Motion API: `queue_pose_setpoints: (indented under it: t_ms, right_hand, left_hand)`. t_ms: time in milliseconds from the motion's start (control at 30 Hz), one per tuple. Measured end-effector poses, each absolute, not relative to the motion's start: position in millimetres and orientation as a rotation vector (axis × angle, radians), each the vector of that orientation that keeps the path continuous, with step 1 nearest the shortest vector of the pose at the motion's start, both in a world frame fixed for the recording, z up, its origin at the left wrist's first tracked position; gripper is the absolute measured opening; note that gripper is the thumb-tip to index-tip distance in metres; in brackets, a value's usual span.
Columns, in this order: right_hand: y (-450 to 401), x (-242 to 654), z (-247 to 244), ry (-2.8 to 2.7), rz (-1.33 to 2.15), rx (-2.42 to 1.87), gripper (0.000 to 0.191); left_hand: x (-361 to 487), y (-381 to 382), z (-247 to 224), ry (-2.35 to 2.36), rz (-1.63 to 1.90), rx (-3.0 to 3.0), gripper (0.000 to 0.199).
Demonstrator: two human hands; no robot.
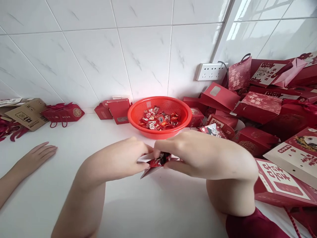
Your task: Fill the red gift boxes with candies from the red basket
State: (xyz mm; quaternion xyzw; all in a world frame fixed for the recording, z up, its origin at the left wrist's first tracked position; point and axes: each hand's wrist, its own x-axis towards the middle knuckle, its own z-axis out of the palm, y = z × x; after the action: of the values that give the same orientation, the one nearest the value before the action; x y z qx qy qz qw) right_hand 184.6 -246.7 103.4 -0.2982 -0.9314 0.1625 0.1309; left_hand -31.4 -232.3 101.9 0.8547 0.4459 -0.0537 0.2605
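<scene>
1. In front of the basket [159, 133], on the near side, two bare hands work over a small box [150, 172]; I'd judge the step to be settling wrapped sweets [162, 160] in its opening.
2. The left hand [121, 158] pinches the box's left edge between thumb and fingers.
3. The right hand [193, 150] bends its fingertips down to the sweets; whether they pinch the wrappers or only press on them, I cannot tell.
4. The next move seems to call for a steady left grip and a gentle right one, so the thin flaps don't crease.
5. Loose sweets [159, 119] lie inside the basket; gift boxes [260, 105] heap up to its right.
6. Hard to make out: the box's far side and depth, masked by the knuckles.
7. Well left of the basket, another person's hand [41, 155] rests flat on the worktop [121, 205], its arm cut off.
</scene>
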Motion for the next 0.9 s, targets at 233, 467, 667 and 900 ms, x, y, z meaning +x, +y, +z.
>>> queue_pose_setpoints:
  t_ms: [233,467,667,900]
  right_hand:
    - [-238.7,189.4,102.8,-2.75,0.57,-0.933,0.018]
    - [-226.6,183.3,97.6,-2.697,0.566,-0.979,0.015]
    - [-227.0,185.0,95.6,-2.681,0.521,-1.012,0.014]
    - [-227.9,184.0,96.8,-2.684,0.543,-0.989,0.014]
  left_hand:
    - [-32.6,-228.4,102.7,1.202,-0.173,2.299,0.012]
    - [-34.4,-226.4,103.3,1.255,-0.17,2.29,0.02]
    - [-35.1,-223.8,101.3,1.263,-0.162,2.265,0.023]
    - [-35.9,-222.9,99.0,1.249,-0.163,2.26,0.021]
